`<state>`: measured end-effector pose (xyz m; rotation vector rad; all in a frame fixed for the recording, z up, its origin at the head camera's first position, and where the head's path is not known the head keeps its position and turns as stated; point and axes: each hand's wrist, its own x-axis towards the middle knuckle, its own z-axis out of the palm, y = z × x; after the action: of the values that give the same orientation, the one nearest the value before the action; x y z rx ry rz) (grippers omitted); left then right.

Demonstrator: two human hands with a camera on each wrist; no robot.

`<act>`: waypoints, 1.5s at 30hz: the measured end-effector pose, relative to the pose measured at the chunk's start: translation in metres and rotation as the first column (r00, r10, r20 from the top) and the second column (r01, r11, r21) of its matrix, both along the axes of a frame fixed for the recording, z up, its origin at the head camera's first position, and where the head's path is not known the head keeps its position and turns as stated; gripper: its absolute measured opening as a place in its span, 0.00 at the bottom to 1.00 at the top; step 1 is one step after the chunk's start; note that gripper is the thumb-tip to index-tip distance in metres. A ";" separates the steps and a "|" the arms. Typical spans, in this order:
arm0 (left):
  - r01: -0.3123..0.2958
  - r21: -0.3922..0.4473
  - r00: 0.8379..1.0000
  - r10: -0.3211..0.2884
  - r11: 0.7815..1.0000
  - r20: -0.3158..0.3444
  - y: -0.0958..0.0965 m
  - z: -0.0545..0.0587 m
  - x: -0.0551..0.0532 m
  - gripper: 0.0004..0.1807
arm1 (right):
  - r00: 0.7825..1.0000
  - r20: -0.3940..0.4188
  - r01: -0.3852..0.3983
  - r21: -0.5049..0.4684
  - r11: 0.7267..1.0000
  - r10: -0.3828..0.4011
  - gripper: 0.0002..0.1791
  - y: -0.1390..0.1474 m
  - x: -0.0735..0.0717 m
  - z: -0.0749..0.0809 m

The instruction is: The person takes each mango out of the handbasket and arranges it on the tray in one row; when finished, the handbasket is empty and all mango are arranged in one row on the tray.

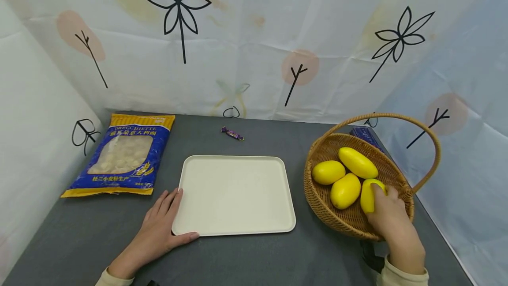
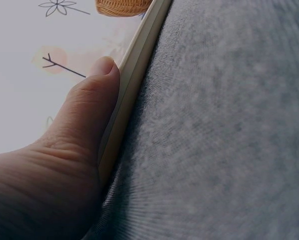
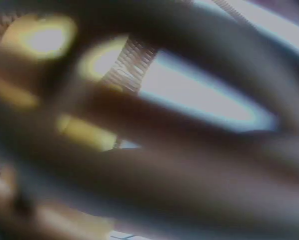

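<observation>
My right hand [image 1: 390, 211] reaches into a brown wicker basket [image 1: 323, 213] and grips a curved yellow fruit that looks like a mango [image 1: 368, 197]. Beside it in the basket lie a longer yellow mango [image 1: 358, 162] and two rounder yellow lemons [image 1: 328, 172]. The right wrist view is blurred, with yellow fruit [image 3: 44, 37] and wicker [image 3: 127, 65] showing. At the left front corner of a white rectangular tray [image 1: 238, 195], my left hand [image 1: 158, 228] rests with straight fingers along its left side. Its thumb [image 2: 97, 95] lies against the tray's front edge.
A blue and yellow bag of pasta [image 1: 123, 156] lies at the back left. A small purple wrapped candy [image 1: 232, 134] sits behind the tray. Behind the basket, partly hidden, is a dark blue package [image 1: 366, 135]. The basket's tall handle [image 1: 436, 149] arches over its right side.
</observation>
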<state>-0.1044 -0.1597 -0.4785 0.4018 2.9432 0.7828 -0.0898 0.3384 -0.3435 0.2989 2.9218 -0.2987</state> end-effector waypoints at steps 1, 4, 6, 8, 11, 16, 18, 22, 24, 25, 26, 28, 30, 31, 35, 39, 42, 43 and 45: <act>-0.001 -0.001 1.000 0.001 1.000 0.003 0.000 0.000 0.000 0.65 | 1.000 -0.005 -0.002 0.001 1.000 0.002 0.42 -0.001 0.001 0.001; -0.001 -0.002 1.000 0.001 1.000 0.009 0.000 0.001 0.000 0.65 | 1.000 -0.015 -0.009 0.000 1.000 0.009 0.42 -0.002 0.003 0.003; -0.001 -0.003 1.000 0.001 1.000 0.012 0.000 0.001 0.000 0.66 | 1.000 -0.026 -0.015 -0.002 1.000 0.015 0.41 -0.004 0.005 0.004; -0.001 -0.003 1.000 0.001 1.000 0.013 0.000 0.001 0.000 0.65 | 0.999 -0.035 -0.021 -0.001 1.000 0.020 0.41 -0.006 0.006 0.006; 0.000 -0.001 1.000 0.000 1.000 0.014 0.000 0.002 0.001 0.66 | 0.998 -0.056 -0.030 0.009 0.999 0.031 0.42 -0.009 0.009 0.009; -0.004 -0.010 1.000 0.005 1.000 0.016 0.000 0.001 0.001 0.66 | 0.992 -0.103 -0.067 0.023 0.997 0.069 0.44 -0.018 0.012 0.017; -0.006 -0.009 1.000 0.006 1.000 0.012 0.000 0.001 0.001 0.66 | 0.987 -0.129 -0.096 0.018 0.995 0.098 0.45 -0.023 0.014 0.021; -0.009 -0.012 1.000 0.009 1.000 0.006 0.000 0.001 0.001 0.67 | 0.961 -0.210 -0.184 0.007 0.983 0.181 0.46 -0.034 0.017 0.027; -0.008 -0.014 1.000 0.008 1.000 0.003 0.000 0.001 0.001 0.67 | 0.943 -0.249 -0.226 0.002 0.974 0.219 0.46 -0.040 0.019 0.030; -0.009 -0.019 1.000 0.010 1.000 0.006 0.000 0.001 0.001 0.67 | 0.934 -0.267 -0.246 0.002 0.969 0.238 0.46 -0.043 0.019 0.032; -0.009 -0.019 1.000 0.009 1.000 0.005 0.000 0.000 0.001 0.66 | 0.926 -0.281 -0.263 0.000 0.965 0.253 0.46 -0.046 0.019 0.033; -0.008 -0.019 1.000 0.008 1.000 0.002 0.000 0.000 0.001 0.66 | 0.910 -0.306 -0.294 -0.002 0.956 0.279 0.45 -0.052 0.018 0.037; -0.006 -0.017 1.000 0.006 1.000 0.000 0.000 0.000 0.001 0.66 | 0.899 -0.320 -0.319 -0.008 0.948 0.300 0.45 -0.057 0.018 0.042; -0.004 -0.015 1.000 0.004 1.000 -0.001 0.000 -0.001 0.001 0.66 | 0.893 -0.325 -0.332 -0.013 0.943 0.310 0.45 -0.059 0.018 0.044; 0.001 -0.007 1.000 -0.001 1.000 -0.003 0.000 -0.001 0.000 0.65 | 0.871 -0.351 -0.378 -0.032 0.925 0.343 0.44 -0.067 0.017 0.052; 0.005 -0.002 1.000 -0.005 1.000 -0.006 0.000 -0.001 0.000 0.65 | 0.852 -0.385 -0.397 -0.032 0.917 0.355 0.43 -0.074 0.015 0.057; 0.008 0.000 1.000 -0.008 1.000 -0.007 0.000 -0.001 0.000 0.65 | 0.858 -0.376 -0.392 -0.040 0.919 0.350 0.43 -0.078 0.014 0.060; 0.009 0.001 1.000 -0.009 1.000 -0.008 0.000 -0.001 0.000 0.65 | 0.862 -0.369 -0.389 -0.040 0.920 0.348 0.43 -0.080 0.014 0.062; 0.009 0.003 1.000 -0.009 1.000 -0.009 0.000 -0.001 0.000 0.65 | 0.866 -0.357 -0.390 -0.041 0.920 0.351 0.43 -0.084 0.013 0.064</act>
<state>-0.1046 -0.1601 -0.4793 0.4188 2.9469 0.7861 -0.0771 0.2541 -0.2795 -0.3738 3.1929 -0.4945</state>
